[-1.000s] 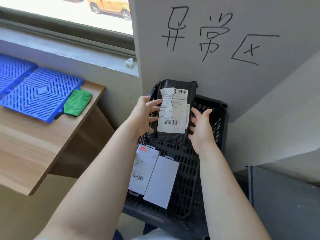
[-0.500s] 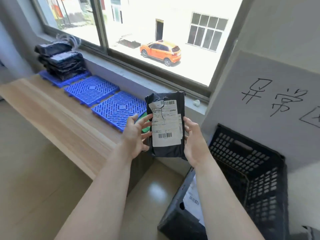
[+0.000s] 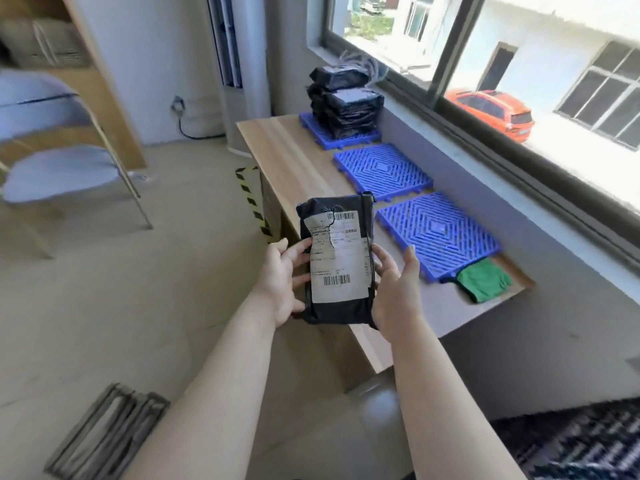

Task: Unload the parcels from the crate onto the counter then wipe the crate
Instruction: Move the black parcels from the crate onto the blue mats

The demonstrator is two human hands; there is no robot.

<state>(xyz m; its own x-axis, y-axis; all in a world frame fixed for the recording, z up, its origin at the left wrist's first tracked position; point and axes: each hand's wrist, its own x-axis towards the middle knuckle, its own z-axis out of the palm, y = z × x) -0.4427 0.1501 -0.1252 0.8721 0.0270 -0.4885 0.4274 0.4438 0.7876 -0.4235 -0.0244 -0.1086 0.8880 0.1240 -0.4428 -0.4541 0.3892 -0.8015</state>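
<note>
Parcel (image 3: 337,265), black soft mailer, held upright above near counter (image 3: 277,147) edge; left hand (image 3: 282,282) and right hand (image 3: 394,289) clasping opposite long sides, fingers partly curled. Probably light, pliable, slippery film; best supported along both edges.

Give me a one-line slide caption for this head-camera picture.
Both hands, left and right, hold a black plastic parcel near the wooden counter.
</note>
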